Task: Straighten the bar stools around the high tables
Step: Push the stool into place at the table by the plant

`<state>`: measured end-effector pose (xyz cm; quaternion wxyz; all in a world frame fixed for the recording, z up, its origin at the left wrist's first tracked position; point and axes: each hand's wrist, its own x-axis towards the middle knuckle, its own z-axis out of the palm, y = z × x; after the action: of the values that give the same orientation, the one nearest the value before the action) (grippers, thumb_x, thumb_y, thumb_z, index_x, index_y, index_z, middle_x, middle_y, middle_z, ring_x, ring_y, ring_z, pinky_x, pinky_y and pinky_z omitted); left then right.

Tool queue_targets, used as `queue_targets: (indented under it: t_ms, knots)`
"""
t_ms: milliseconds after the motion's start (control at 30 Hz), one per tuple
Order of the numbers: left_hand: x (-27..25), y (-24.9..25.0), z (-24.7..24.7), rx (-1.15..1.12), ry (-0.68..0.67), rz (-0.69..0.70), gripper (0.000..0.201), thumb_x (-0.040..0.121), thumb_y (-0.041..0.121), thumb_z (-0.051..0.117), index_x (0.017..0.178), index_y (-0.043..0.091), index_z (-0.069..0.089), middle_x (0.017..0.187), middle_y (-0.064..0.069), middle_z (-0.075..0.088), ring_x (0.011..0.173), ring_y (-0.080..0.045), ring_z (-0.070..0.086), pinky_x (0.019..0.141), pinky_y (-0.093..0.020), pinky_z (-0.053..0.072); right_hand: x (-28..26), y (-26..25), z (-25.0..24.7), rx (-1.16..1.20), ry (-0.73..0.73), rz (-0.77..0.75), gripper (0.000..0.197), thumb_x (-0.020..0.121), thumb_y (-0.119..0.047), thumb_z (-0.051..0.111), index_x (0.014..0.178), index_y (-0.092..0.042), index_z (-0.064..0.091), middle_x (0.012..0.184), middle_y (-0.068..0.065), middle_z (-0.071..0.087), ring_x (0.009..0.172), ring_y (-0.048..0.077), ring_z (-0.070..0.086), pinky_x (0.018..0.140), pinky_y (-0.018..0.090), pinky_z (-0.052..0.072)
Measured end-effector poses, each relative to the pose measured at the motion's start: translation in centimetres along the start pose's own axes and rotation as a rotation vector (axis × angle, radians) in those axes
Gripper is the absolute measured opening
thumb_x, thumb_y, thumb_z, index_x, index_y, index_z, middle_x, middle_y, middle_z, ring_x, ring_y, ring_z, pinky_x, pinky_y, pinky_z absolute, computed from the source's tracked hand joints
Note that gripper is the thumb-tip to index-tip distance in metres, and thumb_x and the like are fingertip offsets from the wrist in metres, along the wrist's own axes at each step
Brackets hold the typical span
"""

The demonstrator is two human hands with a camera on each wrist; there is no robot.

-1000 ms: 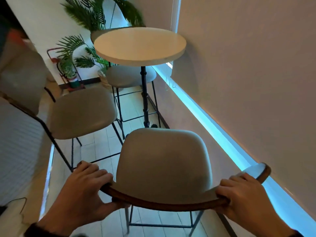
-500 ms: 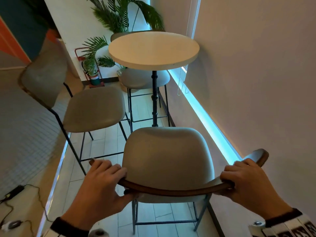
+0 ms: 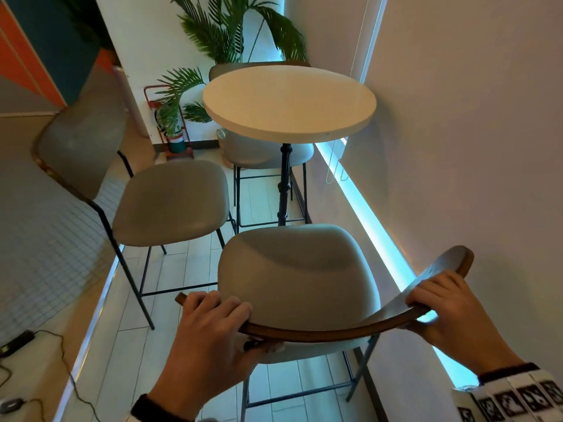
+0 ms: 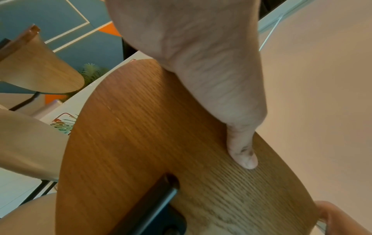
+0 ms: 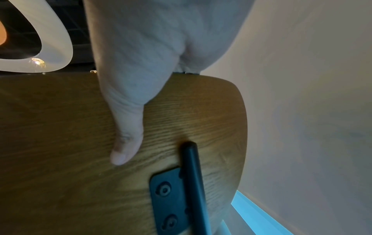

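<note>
A bar stool with a grey padded seat (image 3: 298, 278) and a curved wooden backrest (image 3: 335, 332) stands right in front of me, facing the round high table (image 3: 289, 102). My left hand (image 3: 210, 327) grips the backrest's left end, fingers over the top edge, thumb (image 4: 241, 152) pressed on the wooden back (image 4: 141, 143). My right hand (image 3: 441, 306) grips the right end the same way, its thumb (image 5: 124, 147) on the wood (image 5: 50, 127) beside a black metal bracket (image 5: 169, 200). A second stool (image 3: 170, 202) stands to the left, a third stool (image 3: 262, 153) beyond the table.
A wall with a glowing blue strip (image 3: 380, 239) runs close along the right. Potted palms (image 3: 231, 28) and a red stand (image 3: 170, 129) fill the far corner. Cables and a black device (image 3: 18, 341) lie on the floor at lower left.
Both hands keep their grip on the backrest. The stool, table and other stools sit lower and further right in the head view; the stool looks slightly turned, its right backrest end higher.
</note>
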<state>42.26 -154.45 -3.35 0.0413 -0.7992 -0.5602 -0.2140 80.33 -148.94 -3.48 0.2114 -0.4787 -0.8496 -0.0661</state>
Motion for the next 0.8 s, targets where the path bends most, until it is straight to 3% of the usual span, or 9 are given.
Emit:
queue_targets:
  t_ms: [133, 433, 667, 800]
  knots:
    - [1.0, -1.4, 0.1, -0.02, 0.018, 0.003, 0.062, 0.074, 0.083, 0.043, 0.073, 0.025, 0.063, 0.073, 0.013, 0.069, 0.064, -0.013, 0.055, 0.073, -0.028, 0.035, 1.3, 0.1, 0.3, -0.011, 0.001, -0.025, 0.038, 0.073, -0.062, 0.059, 0.073, -0.024, 0.062, 0.075, -0.011, 0.06, 0.074, 0.01, 0.046, 0.08, 0.026, 0.033]
    - [0.2, -2.7, 0.4, -0.022, -0.007, 0.025, 0.059, 0.072, 0.084, 0.047, 0.072, 0.027, 0.061, 0.071, 0.016, 0.065, 0.065, -0.011, 0.051, 0.074, -0.028, 0.036, 0.6, -1.5, 0.7, -0.002, 0.008, 0.005, 0.039, 0.075, -0.063, 0.052, 0.072, -0.025, 0.064, 0.076, -0.011, 0.064, 0.078, 0.01, 0.047, 0.081, 0.027, 0.036]
    - [0.4, -2.0, 0.3, -0.036, 0.006, 0.01, 0.059, 0.072, 0.084, 0.046, 0.072, 0.027, 0.061, 0.072, 0.016, 0.066, 0.065, -0.01, 0.052, 0.073, -0.028, 0.039, 0.7, -0.9, 0.3, 0.028, -0.043, 0.013, 0.046, 0.081, -0.068, 0.043, 0.075, -0.027, 0.065, 0.079, -0.013, 0.065, 0.083, 0.005, 0.044, 0.094, 0.016, 0.024]
    - [0.6, -1.6, 0.3, -0.041, -0.004, -0.002, 0.06, 0.071, 0.085, 0.045, 0.071, 0.027, 0.061, 0.072, 0.017, 0.066, 0.066, -0.008, 0.051, 0.077, -0.025, 0.032, 0.9, -0.6, 0.0, 0.051, -0.057, 0.02, 0.049, 0.08, -0.07, 0.043, 0.075, -0.028, 0.066, 0.079, -0.013, 0.065, 0.078, 0.01, 0.056, 0.088, 0.023, 0.033]
